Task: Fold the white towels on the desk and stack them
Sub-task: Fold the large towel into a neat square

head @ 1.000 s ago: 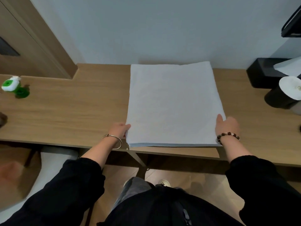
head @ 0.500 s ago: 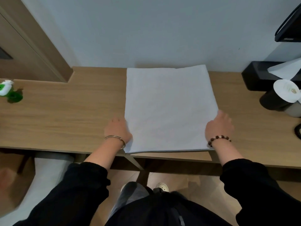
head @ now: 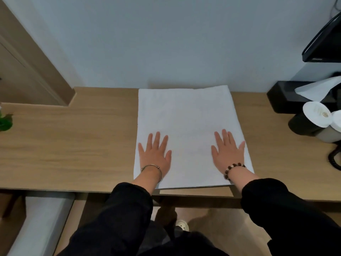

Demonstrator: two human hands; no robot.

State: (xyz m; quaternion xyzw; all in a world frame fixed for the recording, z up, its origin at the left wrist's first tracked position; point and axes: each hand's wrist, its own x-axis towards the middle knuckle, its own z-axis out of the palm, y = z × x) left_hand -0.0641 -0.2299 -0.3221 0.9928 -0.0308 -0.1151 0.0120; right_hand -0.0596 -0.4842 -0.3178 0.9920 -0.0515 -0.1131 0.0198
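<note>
On the desk (head: pixel 73 145), hard against the back wall (head: pixel 166 43), found the white towel (head: pixel 188 115) laid flat as a tall rectangle, near edge reaching the front lip. Had shifted both hands within the last second: off the near side edges, held there at the corners a moment before, and up onto the cloth itself. Set left hand (head: pixel 155 154) palm-down on the near-left part, fingers straight and fanned apart; matched it with right hand (head: pixel 228 152) on the near-right, fingers likewise spread, nothing pinched. Took this for smoothing after squaring up, with a further fold probably due next and no stack begun anywhere in view. Noted towel as thin, matte, faintly crinkled, possibly doubled at the near edge, though hard to confirm. Noted desk as smooth pale wood-grain, straight-edged. Saw thin metal bangle (head: pixel 152 168) on left wrist, bead bracelet (head: pixel 233 168) on right. Farther right, well apart from towel: boxy black tissue holder (head: pixel 282 97) with white sheet poking out, dark cups capped by round white lids (head: pixel 315 113), coiled black cord (head: pixel 334 159). Far left, glimpsed something green (head: pixel 5 122), cropped
</note>
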